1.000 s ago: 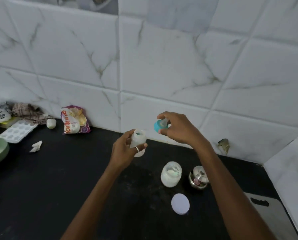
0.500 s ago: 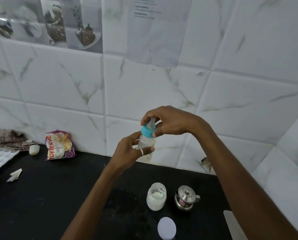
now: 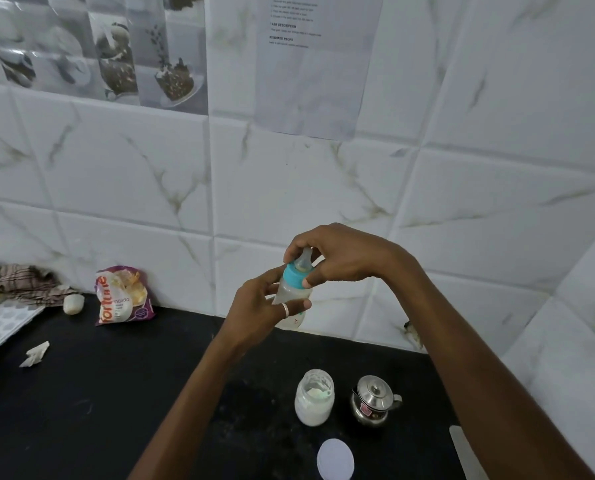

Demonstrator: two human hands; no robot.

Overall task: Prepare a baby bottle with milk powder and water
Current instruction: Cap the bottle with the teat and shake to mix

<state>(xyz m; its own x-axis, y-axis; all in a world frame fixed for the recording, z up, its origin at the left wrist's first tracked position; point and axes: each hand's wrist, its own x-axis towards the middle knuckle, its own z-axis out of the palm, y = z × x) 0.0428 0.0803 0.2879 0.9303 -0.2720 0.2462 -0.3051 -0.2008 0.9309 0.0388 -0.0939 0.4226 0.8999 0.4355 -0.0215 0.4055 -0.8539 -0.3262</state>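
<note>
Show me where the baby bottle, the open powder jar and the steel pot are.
baby bottle (image 3: 291, 292): head view, clear body below blue collar.
open powder jar (image 3: 314, 407): head view, side wall.
steel pot (image 3: 374, 398): head view, lid.

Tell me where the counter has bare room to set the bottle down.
Widest free patch: black counter between the flour packet and powder jar. Crowded: around the jar, steel pot and white lid; also the far left by the tray.

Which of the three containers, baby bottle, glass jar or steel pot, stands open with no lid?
The glass jar of white powder: its mouth is uncovered. The steel pot wears its lid, and the baby bottle carries a blue cap.
</note>
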